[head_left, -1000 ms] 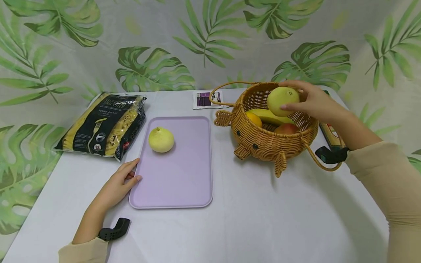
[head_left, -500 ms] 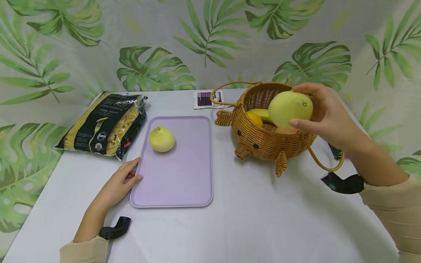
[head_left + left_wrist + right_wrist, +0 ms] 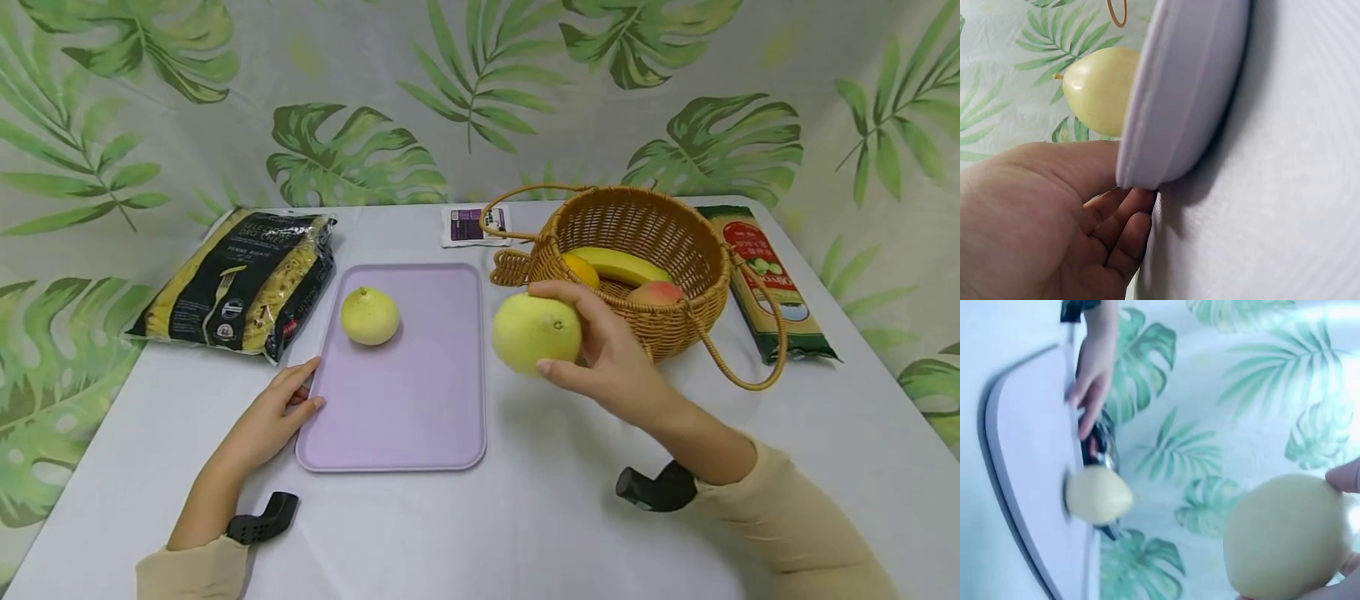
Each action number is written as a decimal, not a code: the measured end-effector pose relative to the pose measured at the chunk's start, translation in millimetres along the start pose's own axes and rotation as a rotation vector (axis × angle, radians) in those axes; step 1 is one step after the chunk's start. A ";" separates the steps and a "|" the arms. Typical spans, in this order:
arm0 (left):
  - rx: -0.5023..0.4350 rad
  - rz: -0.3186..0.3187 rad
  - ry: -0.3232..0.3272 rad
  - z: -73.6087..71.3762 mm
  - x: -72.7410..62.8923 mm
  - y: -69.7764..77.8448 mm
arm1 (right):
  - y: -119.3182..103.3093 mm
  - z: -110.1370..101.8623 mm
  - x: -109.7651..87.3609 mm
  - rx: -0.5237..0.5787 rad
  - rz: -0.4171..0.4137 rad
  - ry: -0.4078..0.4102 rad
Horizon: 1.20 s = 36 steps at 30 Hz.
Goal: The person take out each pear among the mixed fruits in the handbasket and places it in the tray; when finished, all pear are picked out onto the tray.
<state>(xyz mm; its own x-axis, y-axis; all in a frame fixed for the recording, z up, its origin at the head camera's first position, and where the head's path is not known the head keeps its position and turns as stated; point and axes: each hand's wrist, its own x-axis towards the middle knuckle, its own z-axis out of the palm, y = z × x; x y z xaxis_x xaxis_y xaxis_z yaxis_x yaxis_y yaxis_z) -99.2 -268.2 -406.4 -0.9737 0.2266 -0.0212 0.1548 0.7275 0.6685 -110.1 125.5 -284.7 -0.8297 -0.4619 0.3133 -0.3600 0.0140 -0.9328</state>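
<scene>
My right hand [image 3: 611, 354] grips a large pale yellow pear [image 3: 534, 335] between thumb and fingers. It holds the pear above the table, in front of the wicker basket [image 3: 600, 321] and right of the lilac tray [image 3: 405, 400]. Another yellow pear [image 3: 370, 316] sits stem up near the tray's upper left corner. At the tray's left edge is my left hand [image 3: 262, 421]. In the left wrist view its thumb lies over the rim, and the curled fingers [image 3: 1129, 240] touch the rim's underside. The basket holds a banana [image 3: 626, 264], an orange [image 3: 581, 271] and a reddish peach-like fruit [image 3: 656, 293].
A bag of penne pasta [image 3: 236, 283] lies left of the tray. Behind the tray is a small white and purple packet [image 3: 472, 227]. A green and red package [image 3: 772, 279] lies right of the basket. The basket's handles [image 3: 772, 350] stick out on both sides.
My right hand has carried the pear from over the basket leftward and nearer, to beside the tray. The package right of the basket is now uncovered. My left hand has stayed at the tray.
</scene>
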 end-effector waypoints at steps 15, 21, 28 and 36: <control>0.010 0.017 -0.002 2.1 2.6 -0.4 | 105.2 54.3 67.5 -0.109 0.171 0.170; 0.020 0.012 -0.007 2.5 2.5 -2.2 | 131.0 61.2 78.9 -0.121 0.179 0.151; 0.024 0.014 -0.007 2.0 1.9 -1.9 | 142.5 65.7 90.2 -0.173 0.170 0.132; 0.021 0.009 -0.004 1.7 1.1 -2.9 | 131.8 66.9 96.9 -0.150 0.147 0.035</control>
<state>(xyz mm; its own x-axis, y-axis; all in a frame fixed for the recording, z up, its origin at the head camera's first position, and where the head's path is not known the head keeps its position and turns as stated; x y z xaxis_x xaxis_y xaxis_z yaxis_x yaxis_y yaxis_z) -100.5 -268.9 -409.6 -0.9716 0.2361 -0.0185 0.1671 0.7387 0.6530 -209.4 23.3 -389.3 -0.8912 -0.4146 0.1842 -0.2913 0.2115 -0.9330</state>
